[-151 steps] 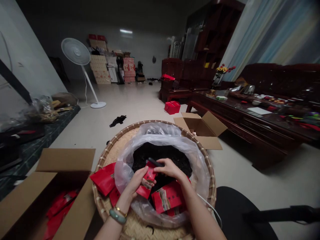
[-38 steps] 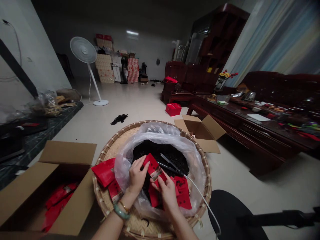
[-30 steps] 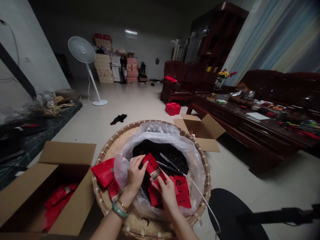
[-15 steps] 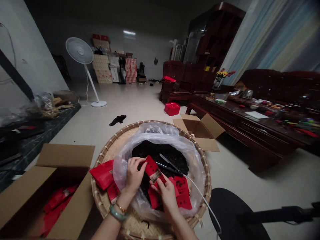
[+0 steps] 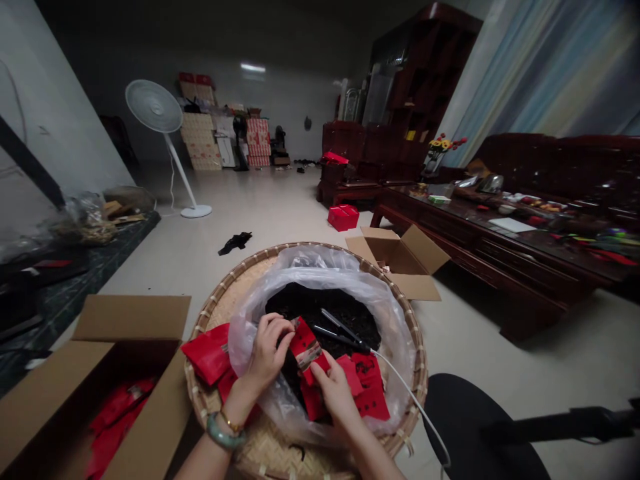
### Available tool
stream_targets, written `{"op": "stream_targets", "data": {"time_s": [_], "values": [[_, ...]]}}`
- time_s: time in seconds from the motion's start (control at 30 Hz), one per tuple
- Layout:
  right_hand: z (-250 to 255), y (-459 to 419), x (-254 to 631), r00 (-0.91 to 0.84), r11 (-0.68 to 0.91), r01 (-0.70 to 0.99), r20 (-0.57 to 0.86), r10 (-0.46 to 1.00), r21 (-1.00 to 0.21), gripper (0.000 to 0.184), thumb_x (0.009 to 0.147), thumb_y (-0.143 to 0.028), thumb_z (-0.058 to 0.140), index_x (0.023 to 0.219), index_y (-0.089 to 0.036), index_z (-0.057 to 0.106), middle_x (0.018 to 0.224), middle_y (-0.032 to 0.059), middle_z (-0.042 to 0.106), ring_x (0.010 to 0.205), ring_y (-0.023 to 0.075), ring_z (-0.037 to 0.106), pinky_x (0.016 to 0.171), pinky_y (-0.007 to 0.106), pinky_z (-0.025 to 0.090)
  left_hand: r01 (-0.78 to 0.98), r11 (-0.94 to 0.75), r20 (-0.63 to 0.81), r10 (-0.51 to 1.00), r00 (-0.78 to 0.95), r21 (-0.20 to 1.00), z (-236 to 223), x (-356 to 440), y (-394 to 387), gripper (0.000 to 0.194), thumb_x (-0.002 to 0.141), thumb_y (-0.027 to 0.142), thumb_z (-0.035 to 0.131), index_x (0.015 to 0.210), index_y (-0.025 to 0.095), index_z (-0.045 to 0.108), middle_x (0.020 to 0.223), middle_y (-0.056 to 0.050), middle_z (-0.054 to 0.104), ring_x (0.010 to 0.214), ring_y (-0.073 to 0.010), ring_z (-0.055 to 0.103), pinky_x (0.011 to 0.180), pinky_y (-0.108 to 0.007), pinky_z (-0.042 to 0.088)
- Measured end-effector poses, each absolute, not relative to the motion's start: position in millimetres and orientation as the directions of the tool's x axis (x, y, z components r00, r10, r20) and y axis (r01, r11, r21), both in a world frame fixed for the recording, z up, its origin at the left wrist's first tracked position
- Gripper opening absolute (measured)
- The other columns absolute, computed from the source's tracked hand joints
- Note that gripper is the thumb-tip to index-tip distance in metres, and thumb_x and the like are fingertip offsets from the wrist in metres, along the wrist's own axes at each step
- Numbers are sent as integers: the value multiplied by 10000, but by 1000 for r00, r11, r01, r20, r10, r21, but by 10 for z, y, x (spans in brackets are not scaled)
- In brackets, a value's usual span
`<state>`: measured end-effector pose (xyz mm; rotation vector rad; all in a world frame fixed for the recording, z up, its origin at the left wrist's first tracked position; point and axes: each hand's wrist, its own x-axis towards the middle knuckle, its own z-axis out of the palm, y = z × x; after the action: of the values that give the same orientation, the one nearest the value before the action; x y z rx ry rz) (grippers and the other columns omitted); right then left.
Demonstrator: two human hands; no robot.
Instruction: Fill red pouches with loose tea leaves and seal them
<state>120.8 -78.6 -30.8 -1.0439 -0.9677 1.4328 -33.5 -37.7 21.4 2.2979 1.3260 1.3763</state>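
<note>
The person's left hand [image 5: 267, 353] has moved in and is clenching the top of a red packet [image 5: 309, 348], while the right hand [image 5: 335, 400] is pinching its lower edge. The packet is hanging over dark loose leaves [image 5: 320, 305] in a plastic-lined bamboo tray [image 5: 300, 257], beside corded tongs [image 5: 343, 339].

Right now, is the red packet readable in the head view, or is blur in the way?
Head view: dim room, bent edges; the plastic liner shines softly; the red packet is fairly sharp, but its label is too small to read.
</note>
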Motion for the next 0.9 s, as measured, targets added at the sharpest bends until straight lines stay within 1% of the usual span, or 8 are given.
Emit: {"op": "stream_targets", "data": {"time_s": [0.1, 0.17, 0.23, 0.33, 0.53, 0.63, 0.73, 0.9], "values": [[-257, -807, 1291, -23, -9, -84, -7, 1000, -996, 417, 742, -374, 623, 1114, -188, 596, 1124, 97, 633, 1090, 271, 556, 964, 437, 410, 577, -588, 578, 783, 230, 568, 194, -371, -380, 160, 884, 184, 411, 889, 173, 571, 842, -65, 560, 799, -168, 525, 716, -304, 466], [-152, -811, 1360, 58, 179, 130, 187, 981, -975, 517, 730, -311, 639, 1221, -202, 519, 1274, 101, 532, 1197, 269, 468, 1027, 451, 344, 598, -617, 584, 760, 285, 512, 213, -376, -388, 203, 889, 208, 408, 918, 168, 604, 810, -69, 572, 769, -169, 518, 688, -299, 458], [1, -776, 1414, -5, 382, 296, 398, 917, -876, 579, 752, -264, 617, 1298, -195, 436, 1344, 109, 457, 1238, 265, 424, 1041, 458, 328, 618, -673, 571, 715, 404, 407, 258, -356, -377, 233, 890, 238, 413, 932, 180, 635, 770, -67, 600, 778, -183, 506, 707, -319, 439], [244, -640, 1437, -218, 612, 337, 573, 790, -716, 571, 774, -229, 594, 1316, -200, 412, 1243, 114, 550, 1151, 249, 514, 979, 426, 409, 579, -754, 534, 642, 551, 309, 346, -296, -310, 264, 890, 297, 419, 901, 220, 671, 753, -54, 630, 804, -192, 501, 750, -341, 408], [423, -334, 1380, -292, 514, 266, 440, 849, -815, 603, 690, -300, 689, 1245, -202, 474, 970, 73, 664, 849, 208, 632, 771, 340, 506, 517, -749, 605, 651, 459, 414, 501, -248, -148, 456, 868, 499, 380, 746, 179, 680, 727, -66, 558, 758, -179, 506, 728, -314, 408], [343, -256, 1364, -321, 432, 254, 346, 882, -865, 390, 626, -293, 729, 994, -200, 637, 802, 30, 679, 728, 190, 620, 681, 299, 501, 516, -734, 627, 664, 406, 442, 556, -229, -102, 527, 878, 532, 297, 763, 157, 649, 734, -70, 542, 737, -179, 494, 722, -314, 412], [265, -218, 1375, -435, 409, 299, 259, 863, -862, 145, 596, -283, 744, 702, -195, 697, 640, 12, 659, 632, 185, 595, 622, 289, 484, 510, -781, 583, 616, 529, 362, 567, -140, -96, 525, 918, 451, 218, 767, 167, 634, 713, -69, 535, 715, -180, 473, 710, -312, 406], [301, -213, 1447, -612, 367, 182, 187, 768, -912, 68, 659, -258, 676, 672, -197, 704, 698, 5, 678, 681, 194, 609, 619, 291, 488, 450, -861, 517, 505, 691, 238, 545, 27, -105, 449, 919, 375, 261, 778, 175, 637, 692, -64, 516, 664, -172, 446, 652, -295, 418]]}}
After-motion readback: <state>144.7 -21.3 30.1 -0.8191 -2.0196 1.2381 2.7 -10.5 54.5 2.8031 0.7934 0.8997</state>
